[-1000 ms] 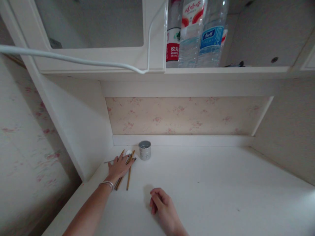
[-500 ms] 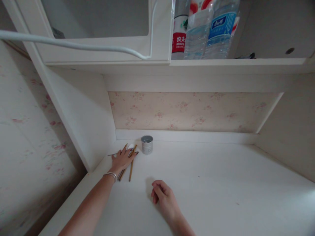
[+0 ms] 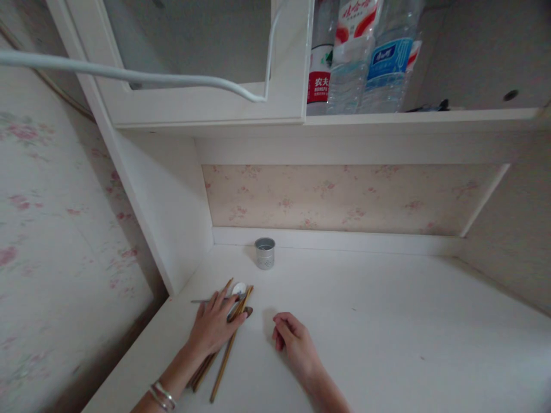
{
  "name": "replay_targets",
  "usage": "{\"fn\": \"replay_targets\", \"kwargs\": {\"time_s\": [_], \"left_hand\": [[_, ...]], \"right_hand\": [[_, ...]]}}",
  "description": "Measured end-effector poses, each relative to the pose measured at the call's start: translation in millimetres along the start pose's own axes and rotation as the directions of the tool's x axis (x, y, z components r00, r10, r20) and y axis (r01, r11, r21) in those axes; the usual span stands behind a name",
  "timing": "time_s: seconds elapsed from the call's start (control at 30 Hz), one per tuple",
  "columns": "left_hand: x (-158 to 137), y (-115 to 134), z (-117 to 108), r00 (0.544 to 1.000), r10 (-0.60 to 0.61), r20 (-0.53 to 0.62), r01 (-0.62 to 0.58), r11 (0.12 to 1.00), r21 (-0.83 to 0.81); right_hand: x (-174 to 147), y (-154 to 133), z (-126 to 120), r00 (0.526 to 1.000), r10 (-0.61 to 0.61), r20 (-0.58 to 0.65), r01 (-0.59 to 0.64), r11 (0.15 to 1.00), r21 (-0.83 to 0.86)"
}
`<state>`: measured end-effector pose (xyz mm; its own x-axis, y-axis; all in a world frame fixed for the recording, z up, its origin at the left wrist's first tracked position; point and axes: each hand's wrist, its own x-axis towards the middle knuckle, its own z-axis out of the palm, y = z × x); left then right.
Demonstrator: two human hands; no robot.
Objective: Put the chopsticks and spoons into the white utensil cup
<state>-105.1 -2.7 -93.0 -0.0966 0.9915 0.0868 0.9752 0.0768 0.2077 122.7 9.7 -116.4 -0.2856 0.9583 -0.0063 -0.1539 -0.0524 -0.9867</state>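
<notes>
My left hand (image 3: pixel 215 324) lies with fingers spread over a loose bundle of brown chopsticks (image 3: pixel 224 367), touching them. Within the bundle are a white spoon (image 3: pixel 239 289), a dark-tipped spoon (image 3: pixel 248 311) and a thin grey metal handle (image 3: pixel 198 301) that sticks out to the left. My fingers hide part of these pieces. To the right, my right hand (image 3: pixel 295 347) rests low over the white table, its fingers curled in and nothing visible in them. Behind both hands stands a small grey metal cup (image 3: pixel 265 253) with holes in its side, upright.
A white table (image 3: pixel 365 344) spreads beneath my hands. Overhead is a white shelf (image 3: pixel 413 117) with several plastic bottles (image 3: pixel 348 74). A white cable (image 3: pixel 172 79) crosses the upper left. White side panels flank the table, with a flowered wall at the back.
My left hand has drawn back toward me, and the chopsticks and spoons beneath it have slid along. The right hand stays nearly in place. The view has shifted slightly.
</notes>
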Motion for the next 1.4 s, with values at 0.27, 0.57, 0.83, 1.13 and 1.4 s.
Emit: {"fn": "replay_targets", "kwargs": {"time_s": [0.27, 0.57, 0.83, 1.13, 1.4], "left_hand": [[-19, 24, -24, 0.980, 0.015, -0.199, -0.043, 0.990, -0.138], [-49, 135, -8, 0.993, 0.114, 0.014, -0.069, 0.689, -0.722], [-36, 129, 28, 0.958, 0.095, 0.271, 0.171, 0.571, -0.803], [-34, 128, 27, 0.949, 0.160, 0.270, 0.143, 0.544, -0.827], [-34, 126, 21, 0.949, 0.180, 0.260, 0.123, 0.547, -0.828]], "right_hand": [[-3, -5, 1, 0.999, 0.007, -0.042, -0.005, 0.999, 0.044], [19, -24, -11, 0.986, 0.088, -0.142, -0.101, 0.991, -0.088], [109, -72, -2, 0.994, -0.080, -0.078, 0.009, 0.757, -0.653], [159, -82, 35, 0.989, -0.139, -0.045, 0.017, 0.414, -0.910], [114, -97, 14, 0.957, -0.283, -0.057, 0.062, 0.396, -0.916]]}}
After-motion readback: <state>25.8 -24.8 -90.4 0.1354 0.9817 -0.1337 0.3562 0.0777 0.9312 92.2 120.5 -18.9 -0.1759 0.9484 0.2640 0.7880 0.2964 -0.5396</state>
